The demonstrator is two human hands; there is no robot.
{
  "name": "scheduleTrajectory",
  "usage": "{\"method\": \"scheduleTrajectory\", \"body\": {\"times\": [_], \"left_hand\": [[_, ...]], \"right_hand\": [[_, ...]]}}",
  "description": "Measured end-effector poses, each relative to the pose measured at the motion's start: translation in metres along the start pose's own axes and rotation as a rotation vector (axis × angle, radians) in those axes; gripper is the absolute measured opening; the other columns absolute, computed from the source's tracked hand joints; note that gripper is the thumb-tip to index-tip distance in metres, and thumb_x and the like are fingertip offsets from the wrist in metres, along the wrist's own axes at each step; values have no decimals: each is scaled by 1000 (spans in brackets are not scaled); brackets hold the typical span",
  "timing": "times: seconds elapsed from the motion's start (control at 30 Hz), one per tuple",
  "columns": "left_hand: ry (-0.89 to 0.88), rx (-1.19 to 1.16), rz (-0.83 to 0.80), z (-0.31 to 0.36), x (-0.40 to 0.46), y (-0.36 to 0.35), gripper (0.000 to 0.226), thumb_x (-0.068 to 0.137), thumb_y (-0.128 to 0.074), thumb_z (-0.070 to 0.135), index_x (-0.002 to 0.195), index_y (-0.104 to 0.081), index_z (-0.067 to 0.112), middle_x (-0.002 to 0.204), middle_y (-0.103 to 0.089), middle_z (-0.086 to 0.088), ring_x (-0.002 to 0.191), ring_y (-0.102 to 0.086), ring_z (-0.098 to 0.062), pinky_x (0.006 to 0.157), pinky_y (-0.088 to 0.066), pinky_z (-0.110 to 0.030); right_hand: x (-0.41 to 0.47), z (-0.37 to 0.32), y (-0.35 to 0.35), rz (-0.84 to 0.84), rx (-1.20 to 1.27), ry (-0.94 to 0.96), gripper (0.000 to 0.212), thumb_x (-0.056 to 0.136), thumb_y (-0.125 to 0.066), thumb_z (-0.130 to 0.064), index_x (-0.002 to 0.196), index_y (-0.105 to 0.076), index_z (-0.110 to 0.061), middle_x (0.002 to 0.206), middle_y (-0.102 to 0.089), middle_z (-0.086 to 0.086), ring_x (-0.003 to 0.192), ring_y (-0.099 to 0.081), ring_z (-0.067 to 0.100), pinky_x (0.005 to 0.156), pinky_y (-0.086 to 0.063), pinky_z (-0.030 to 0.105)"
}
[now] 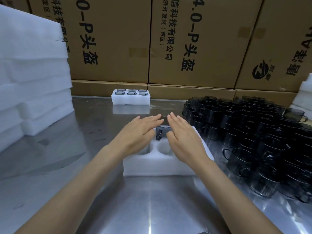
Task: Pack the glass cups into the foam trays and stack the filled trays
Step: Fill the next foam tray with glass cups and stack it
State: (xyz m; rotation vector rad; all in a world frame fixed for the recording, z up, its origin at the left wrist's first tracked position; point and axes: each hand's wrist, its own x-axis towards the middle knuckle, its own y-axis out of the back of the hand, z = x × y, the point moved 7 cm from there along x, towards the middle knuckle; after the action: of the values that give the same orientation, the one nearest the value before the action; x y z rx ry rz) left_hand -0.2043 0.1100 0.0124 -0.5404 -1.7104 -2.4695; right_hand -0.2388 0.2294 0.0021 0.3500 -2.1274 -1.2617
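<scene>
1. At far left, foam sheets [32,78] are stacked on the table [67,166].
2. Farther back, a filled tray [130,98] is seen before the boxes [194,39].
3. At centre, the left hand [138,130] and right hand [184,134] are held flat, fingers straight, grasping nothing, over a tray [160,166].
4. Between them a cup [163,130] is seated in a far pocket.
5. At right, loose cups [256,137] are massed.

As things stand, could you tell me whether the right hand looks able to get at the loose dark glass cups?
Probably yes: the right hand is open over the foam tray, and the dark glass cups sit just beside it with nothing between.
</scene>
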Motion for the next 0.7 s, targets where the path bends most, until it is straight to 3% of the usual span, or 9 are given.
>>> {"method": "scheduleTrajectory", "body": {"times": [0.23, 0.47, 0.7], "left_hand": [[95, 16, -129, 0, -3, -18, 49, 101, -26, 31, 150, -20, 32, 157, -10, 18, 143, -9, 0, 116, -1, -33], [123, 96, -211, -5, -4, -28, 48, 99, -21, 47, 146, -27, 38, 156, -15, 18, 144, -10, -5, 116, -3, -40], [137, 68, -227, -7, -4, -29, 47, 98, -19, 51, 145, -25, 45, 156, -13, 21, 144, -7, -3, 115, -1, -39]], "right_hand": [[3, 5, -4, -78, -30, -60, 52, 96, -30, -21, 148, -29, -19, 156, -23, -6, 143, -18, 9, 116, -17, 35], [3, 5, -16, -253, -87, -82, 46, 98, -22, -28, 139, -41, -19, 158, -19, -6, 145, -12, 13, 116, -15, 43], [-2, 8, -19, -301, -58, -87, 51, 99, -17, -29, 149, -22, -21, 159, -8, -8, 145, -7, 10, 116, -6, 42]]}}
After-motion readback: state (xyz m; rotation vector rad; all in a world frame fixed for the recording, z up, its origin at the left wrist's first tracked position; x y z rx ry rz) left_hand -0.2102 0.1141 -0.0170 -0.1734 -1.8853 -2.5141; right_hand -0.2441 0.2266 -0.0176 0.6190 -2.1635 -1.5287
